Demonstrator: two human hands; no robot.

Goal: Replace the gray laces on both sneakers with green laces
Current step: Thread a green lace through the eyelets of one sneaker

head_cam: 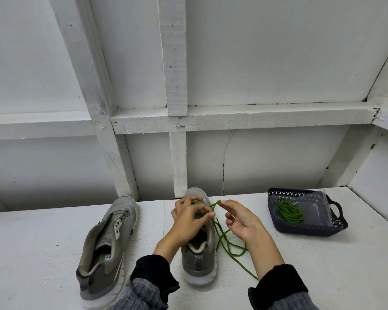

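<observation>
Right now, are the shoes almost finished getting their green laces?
Not yet. The left shoe has no laces showing. Both hands, left and right, are threading a green lace into the right shoe. Another green lace waits in the basket.

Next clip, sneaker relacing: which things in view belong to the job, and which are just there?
Part of the job:
right sneaker, being laced
green lace, pinched by left hand and right hand
left sneaker, no lace visible
spare green lace in the dark basket

Just there:
white table
white framed wall
</observation>
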